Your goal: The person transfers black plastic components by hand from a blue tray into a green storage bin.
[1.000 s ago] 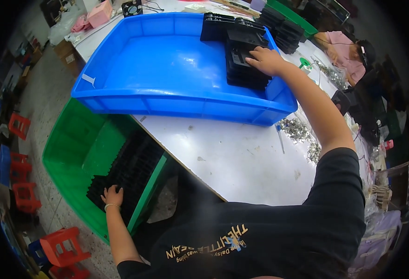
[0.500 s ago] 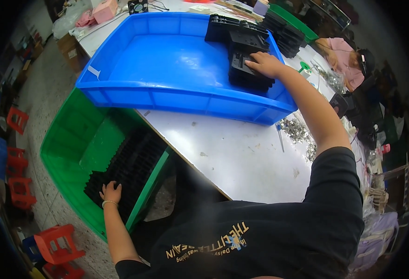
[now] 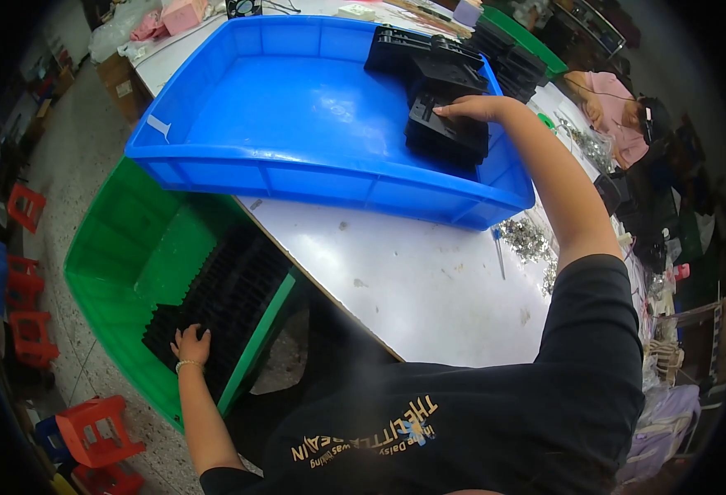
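At the right end of the blue tray (image 3: 272, 165), my right hand (image 3: 472, 108) grips a black plastic part (image 3: 445, 136). The thumb lies on its top face, and the other fingers go over the far side, partly hidden. More black parts (image 3: 417, 54) are stacked behind it, against the tray's far right corner. Low on the left, my left hand (image 3: 191, 345) reaches into the green bin (image 3: 107, 247). Its fingers are apart and touch the near end of a long row of ribbed black parts (image 3: 235, 285). A beaded bracelet circles that wrist.
The tray stands on a white table (image 3: 412, 289), beside a blue-handled screwdriver (image 3: 499, 252) and a heap of small metal pieces (image 3: 528, 239). Beyond are more black parts (image 3: 511, 62) and a person in pink (image 3: 615, 107). Red stools (image 3: 99, 433) stand on the floor at left.
My right hand's fingers have gone from lying on top of the black part to curling over its far side. My left hand stays at the row, and the view has shifted slightly.
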Action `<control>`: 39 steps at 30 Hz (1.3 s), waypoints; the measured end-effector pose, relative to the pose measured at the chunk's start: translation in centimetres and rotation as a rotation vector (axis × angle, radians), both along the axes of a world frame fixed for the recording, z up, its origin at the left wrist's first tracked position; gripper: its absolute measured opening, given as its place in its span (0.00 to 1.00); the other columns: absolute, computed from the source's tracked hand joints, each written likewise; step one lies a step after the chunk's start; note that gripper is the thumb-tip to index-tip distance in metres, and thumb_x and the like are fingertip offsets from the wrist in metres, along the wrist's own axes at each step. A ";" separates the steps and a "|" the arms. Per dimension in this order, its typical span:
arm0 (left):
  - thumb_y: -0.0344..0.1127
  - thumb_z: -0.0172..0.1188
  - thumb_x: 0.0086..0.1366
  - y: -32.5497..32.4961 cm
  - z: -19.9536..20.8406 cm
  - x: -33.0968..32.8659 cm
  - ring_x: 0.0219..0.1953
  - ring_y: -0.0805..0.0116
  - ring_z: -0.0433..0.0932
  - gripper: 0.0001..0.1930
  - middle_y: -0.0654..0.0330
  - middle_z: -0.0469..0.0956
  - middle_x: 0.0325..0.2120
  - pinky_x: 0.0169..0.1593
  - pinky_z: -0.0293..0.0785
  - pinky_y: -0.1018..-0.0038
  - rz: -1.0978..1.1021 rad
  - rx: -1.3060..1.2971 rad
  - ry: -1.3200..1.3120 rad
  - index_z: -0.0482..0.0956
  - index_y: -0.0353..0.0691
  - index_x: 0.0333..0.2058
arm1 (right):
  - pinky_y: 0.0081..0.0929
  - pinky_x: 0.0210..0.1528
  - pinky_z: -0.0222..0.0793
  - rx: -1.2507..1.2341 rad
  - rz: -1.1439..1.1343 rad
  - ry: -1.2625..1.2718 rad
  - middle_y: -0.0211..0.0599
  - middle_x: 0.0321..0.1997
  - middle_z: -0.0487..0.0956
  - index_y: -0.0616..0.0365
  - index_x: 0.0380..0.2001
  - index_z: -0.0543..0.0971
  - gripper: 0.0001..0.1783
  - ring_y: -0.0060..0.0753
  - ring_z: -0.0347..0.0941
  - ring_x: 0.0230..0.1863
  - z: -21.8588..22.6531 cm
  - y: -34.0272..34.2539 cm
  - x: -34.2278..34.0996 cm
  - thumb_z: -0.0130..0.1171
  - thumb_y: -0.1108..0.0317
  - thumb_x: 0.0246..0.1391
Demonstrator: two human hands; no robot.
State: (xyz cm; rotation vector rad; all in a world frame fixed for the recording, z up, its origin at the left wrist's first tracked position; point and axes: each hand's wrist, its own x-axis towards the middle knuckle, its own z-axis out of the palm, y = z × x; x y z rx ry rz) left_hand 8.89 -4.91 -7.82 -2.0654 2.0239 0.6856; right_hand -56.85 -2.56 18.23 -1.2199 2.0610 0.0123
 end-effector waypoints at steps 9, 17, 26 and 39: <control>0.48 0.54 0.57 -0.2 -0.8 0.4 0.64 0.52 0.49 0.21 0.58 0.68 0.53 0.64 0.35 0.51 -0.015 -0.012 -0.010 0.72 0.48 0.48 | 0.36 0.66 0.42 0.223 0.035 -0.086 0.48 0.64 0.59 0.62 0.59 0.60 0.56 0.43 0.51 0.65 1.5 -1.2 0.8 0.54 0.28 0.37; 0.47 0.55 0.58 -0.3 -0.8 0.3 0.64 0.52 0.49 0.20 0.58 0.69 0.52 0.65 0.34 0.52 0.009 -0.020 0.023 0.73 0.46 0.47 | 0.33 0.66 0.42 0.244 0.037 -0.196 0.51 0.62 0.60 0.67 0.60 0.57 0.59 0.42 0.52 0.65 -0.1 -1.8 -1.5 0.61 0.32 0.34; 0.46 0.54 0.58 -0.2 -0.2 0.1 0.64 0.52 0.48 0.20 0.57 0.69 0.52 0.65 0.34 0.52 0.021 -0.007 0.039 0.73 0.46 0.47 | 0.31 0.62 0.50 0.247 0.073 -0.183 0.48 0.55 0.68 0.71 0.55 0.62 0.56 0.39 0.62 0.58 -1.2 -1.5 -2.7 0.66 0.37 0.32; 0.47 0.55 0.58 -0.3 -0.8 0.5 0.64 0.52 0.49 0.20 0.57 0.69 0.52 0.64 0.35 0.50 0.010 -0.011 0.020 0.73 0.46 0.47 | 0.29 0.54 0.61 0.196 0.088 -0.148 0.46 0.47 0.74 0.69 0.51 0.68 0.48 0.36 0.70 0.49 -1.0 2.4 1.6 0.68 0.42 0.34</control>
